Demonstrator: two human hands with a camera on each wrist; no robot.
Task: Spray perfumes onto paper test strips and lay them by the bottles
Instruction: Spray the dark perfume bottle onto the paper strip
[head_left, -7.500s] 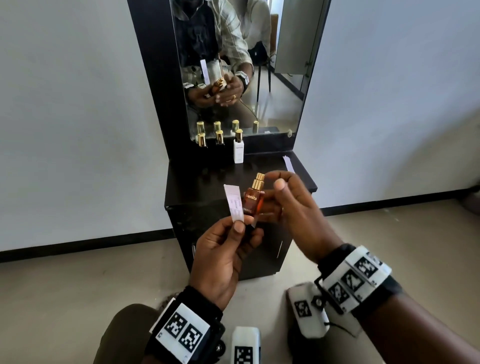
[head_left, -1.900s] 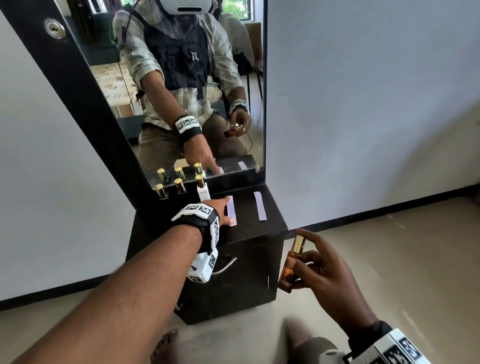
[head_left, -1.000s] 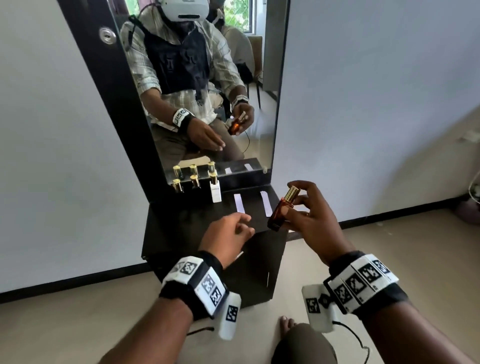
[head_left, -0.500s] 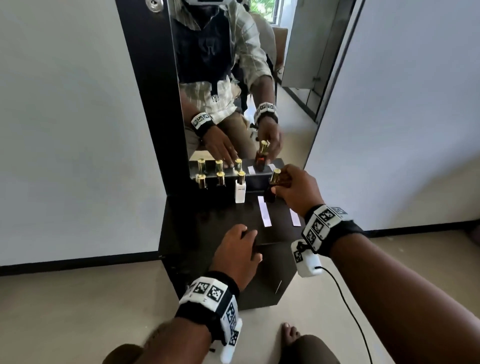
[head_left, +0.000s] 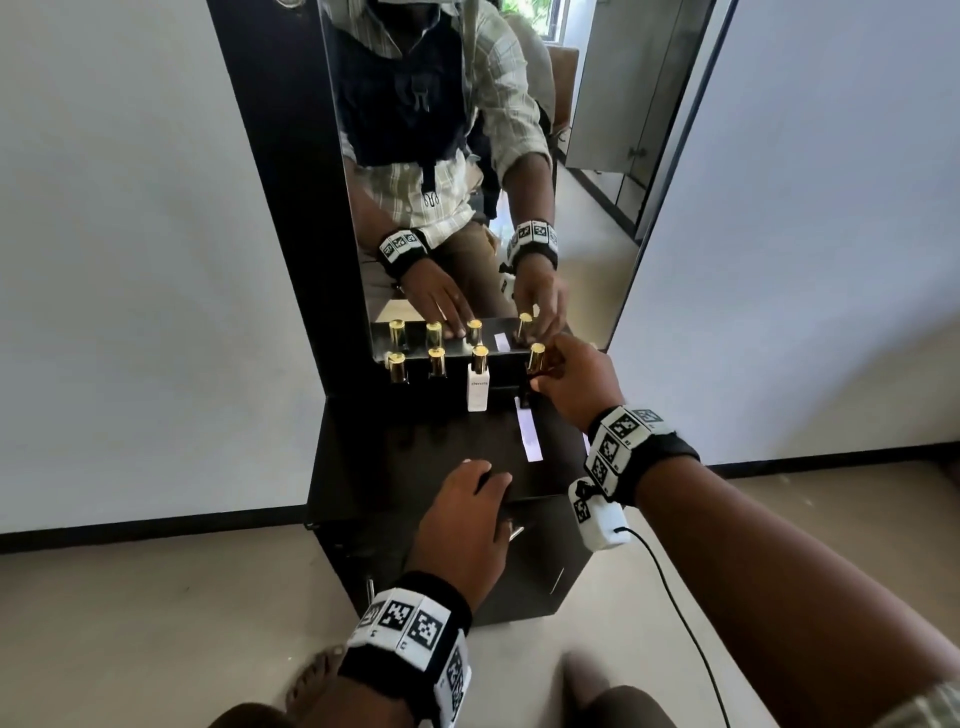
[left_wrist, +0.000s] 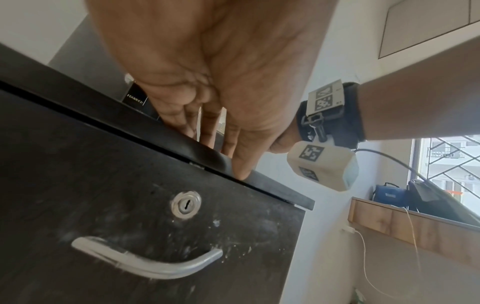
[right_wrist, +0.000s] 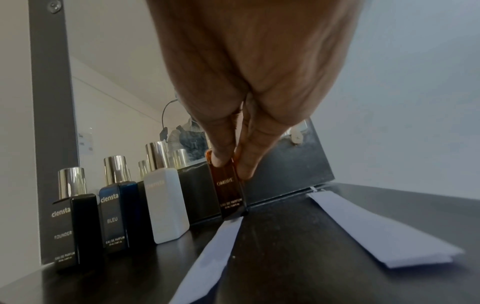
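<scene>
The black desk (head_left: 415, 457) stands under a mirror (head_left: 467, 156). The left hand (head_left: 462, 525) rests on its front edge, fingers (left_wrist: 205, 127) straight. The right hand (head_left: 576, 384) pinches the brown bottle (right_wrist: 230, 189) (its cap is hidden), standing at the end of a paper strip (head_left: 529, 434). Another strip (right_wrist: 376, 228) lies beside it, mostly hidden in the head view.

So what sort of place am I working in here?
Most likely a room in a home, at a small dressing unit: a tall mirror stands over a dark cabinet with a locking drawer, and a row of perfume bottles lines the back. Plain walls and a bare floor surround it.
</scene>
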